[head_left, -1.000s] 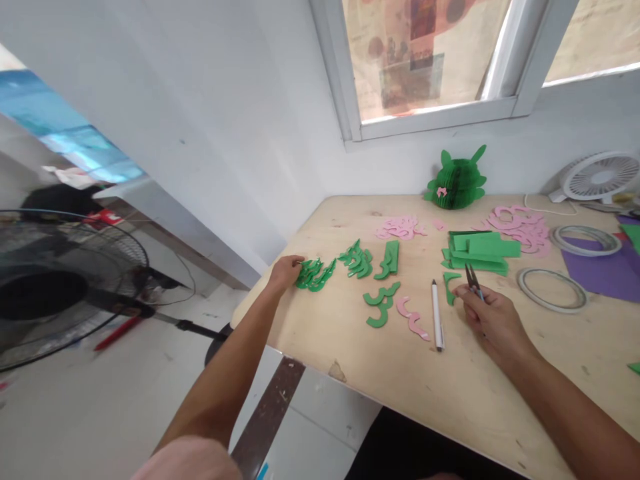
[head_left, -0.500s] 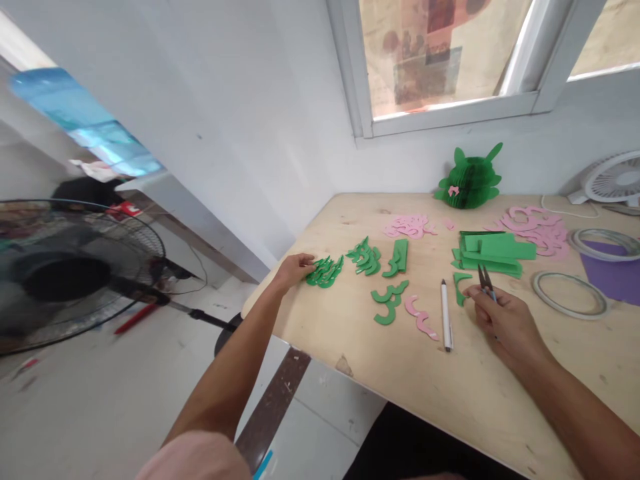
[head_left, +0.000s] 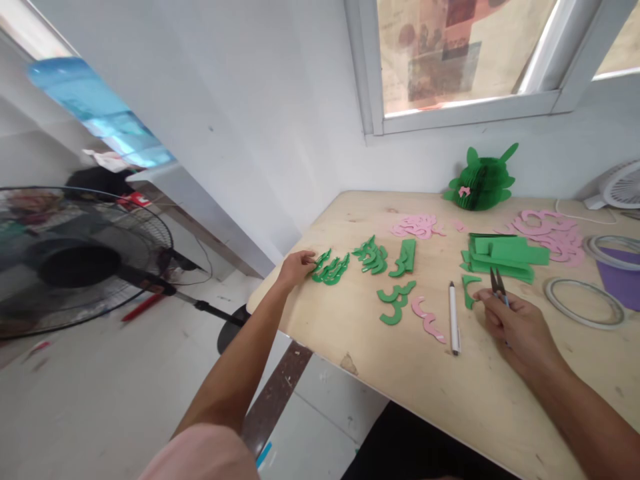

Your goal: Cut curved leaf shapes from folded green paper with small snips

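Observation:
My left hand [head_left: 299, 267] is at the table's left side, its fingertips closed at the edge of a pile of green curved paper pieces [head_left: 333, 270]. Small scissors [head_left: 498, 281] are in my right hand [head_left: 515, 317], blades pointing up and away. The fingertips of that hand touch a green paper scrap [head_left: 469, 291]. Left of it lie a white pen [head_left: 454, 320], a pink wavy piece [head_left: 429, 321] and green wavy pieces [head_left: 395, 303]. More green cut pieces [head_left: 371, 257] and a folded green strip [head_left: 409, 255] lie farther back.
Green paper sheets [head_left: 510, 257], pink cutouts [head_left: 550, 233] and tape rolls [head_left: 584, 303] are at the right. A green paper figure [head_left: 483, 183] stands by the wall, near a small white fan [head_left: 623, 187]. A black floor fan [head_left: 80, 263] stands left of the table [head_left: 320, 333].
The view has shifted, so the table's contents appear farther right. A green piece at my left fingertips has come slightly apart from the pile. My right hand still has the scissors.

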### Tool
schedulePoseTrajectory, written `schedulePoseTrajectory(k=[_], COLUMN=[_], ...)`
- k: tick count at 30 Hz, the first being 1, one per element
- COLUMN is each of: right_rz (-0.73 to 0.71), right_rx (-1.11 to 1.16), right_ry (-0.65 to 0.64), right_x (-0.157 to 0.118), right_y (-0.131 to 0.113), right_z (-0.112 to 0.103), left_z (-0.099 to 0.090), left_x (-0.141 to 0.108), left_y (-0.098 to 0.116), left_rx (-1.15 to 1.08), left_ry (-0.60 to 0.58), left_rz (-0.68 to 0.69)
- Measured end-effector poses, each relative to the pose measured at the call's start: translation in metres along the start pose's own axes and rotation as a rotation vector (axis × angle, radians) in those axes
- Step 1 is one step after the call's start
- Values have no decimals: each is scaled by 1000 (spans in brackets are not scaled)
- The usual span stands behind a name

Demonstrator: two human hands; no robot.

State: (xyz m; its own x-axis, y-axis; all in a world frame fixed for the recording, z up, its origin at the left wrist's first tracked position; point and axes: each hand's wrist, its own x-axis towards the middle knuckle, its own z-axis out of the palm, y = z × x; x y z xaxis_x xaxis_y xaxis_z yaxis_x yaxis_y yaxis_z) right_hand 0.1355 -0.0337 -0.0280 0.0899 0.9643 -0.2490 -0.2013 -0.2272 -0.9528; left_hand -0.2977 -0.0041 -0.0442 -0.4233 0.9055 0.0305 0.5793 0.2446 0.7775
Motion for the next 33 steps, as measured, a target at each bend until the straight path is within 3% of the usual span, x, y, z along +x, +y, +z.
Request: schedulePoseTrajectory(k=[16, 23, 29, 33], right_rz=[-10, 8, 8, 2], right_rx=[-8, 11, 4, 6], right_ry=[2, -2, -3, -4], right_x=[-1, -1, -1, 1], right_y=[-1, -1, -1, 1], right_z=[0, 1, 1, -1], left_z=[-2, 4, 10, 12], left_x=[-17, -27, -28, -30], left_y=[6, 16, 16, 17], left_rx=[144, 410, 526, 570], left_ry=[76, 53, 198, 208], left_rz=[100, 334, 276, 286])
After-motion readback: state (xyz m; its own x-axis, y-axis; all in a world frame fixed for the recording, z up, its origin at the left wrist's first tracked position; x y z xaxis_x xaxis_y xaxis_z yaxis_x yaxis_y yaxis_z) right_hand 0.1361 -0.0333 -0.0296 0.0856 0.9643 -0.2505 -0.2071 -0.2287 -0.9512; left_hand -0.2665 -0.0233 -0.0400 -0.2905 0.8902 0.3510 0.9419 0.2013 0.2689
